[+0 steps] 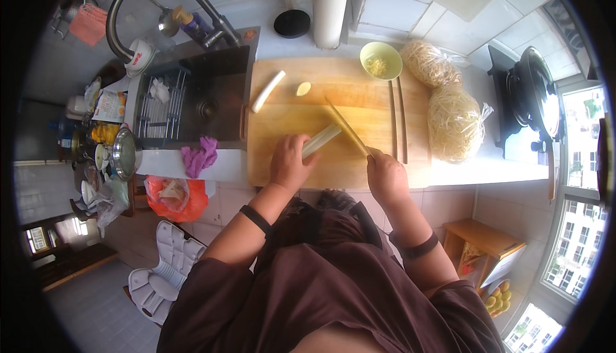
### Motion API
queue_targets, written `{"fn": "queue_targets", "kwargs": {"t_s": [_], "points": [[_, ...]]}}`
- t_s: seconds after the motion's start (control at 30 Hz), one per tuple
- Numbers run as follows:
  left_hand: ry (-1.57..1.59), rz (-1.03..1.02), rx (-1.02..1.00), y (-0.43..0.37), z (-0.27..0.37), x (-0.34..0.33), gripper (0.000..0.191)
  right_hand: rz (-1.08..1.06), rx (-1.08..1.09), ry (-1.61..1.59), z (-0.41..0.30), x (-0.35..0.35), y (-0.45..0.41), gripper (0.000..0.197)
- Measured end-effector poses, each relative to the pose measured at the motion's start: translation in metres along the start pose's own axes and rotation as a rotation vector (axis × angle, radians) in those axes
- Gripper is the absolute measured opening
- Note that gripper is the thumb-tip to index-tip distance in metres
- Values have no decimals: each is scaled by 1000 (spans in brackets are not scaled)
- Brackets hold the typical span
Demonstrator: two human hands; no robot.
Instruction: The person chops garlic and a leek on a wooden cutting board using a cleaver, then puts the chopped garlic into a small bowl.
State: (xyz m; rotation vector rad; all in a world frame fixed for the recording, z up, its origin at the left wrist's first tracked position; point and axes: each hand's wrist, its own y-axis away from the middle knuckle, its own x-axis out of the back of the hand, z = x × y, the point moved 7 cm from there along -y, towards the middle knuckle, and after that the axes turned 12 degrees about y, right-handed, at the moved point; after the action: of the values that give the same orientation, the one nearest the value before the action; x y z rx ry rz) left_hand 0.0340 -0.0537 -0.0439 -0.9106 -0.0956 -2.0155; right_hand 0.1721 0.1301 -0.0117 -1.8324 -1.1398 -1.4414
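Observation:
My left hand (290, 161) holds a pale green-white stalk (321, 140), which looks like a leek or scallion, against the wooden cutting board (269, 160). In my right hand (388, 176) is the handle of a kitchen knife (347, 127), its blade slanting up and left beside the stalk's cut end. Another white stalk piece (268, 91) lies at the board's upper left, with a yellowish slice (303, 88), perhaps ginger, to its right. A light green bowl (381, 61) with chopped yellow bits stands at the upper right. Below it lies a pair of chopsticks (399, 122).
Two plastic bags of noodle-like strands (455, 124) sit at the board's right edge. A dark sink (216, 93) with a drying rack (161, 105) adjoins on the left. A purple cloth (199, 156) lies on the counter's front edge. A black pan (539, 93) stands far right.

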Motion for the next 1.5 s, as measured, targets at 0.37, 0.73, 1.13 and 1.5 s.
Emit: {"fn": "queue_targets", "kwargs": {"t_s": [0.37, 0.73, 1.13, 1.5], "points": [[53, 6, -73, 4, -6, 5, 21, -216, 78, 54, -36, 7, 11, 23], [3, -31, -62, 6, -9, 0, 17, -305, 82, 145, -57, -34, -5, 14], [43, 109, 42, -50, -27, -4, 15, -54, -9, -27, -22, 14, 0, 18], [-19, -88, -178, -43, 22, -28, 22, -124, -2, 46, -9, 16, -2, 21]]}}
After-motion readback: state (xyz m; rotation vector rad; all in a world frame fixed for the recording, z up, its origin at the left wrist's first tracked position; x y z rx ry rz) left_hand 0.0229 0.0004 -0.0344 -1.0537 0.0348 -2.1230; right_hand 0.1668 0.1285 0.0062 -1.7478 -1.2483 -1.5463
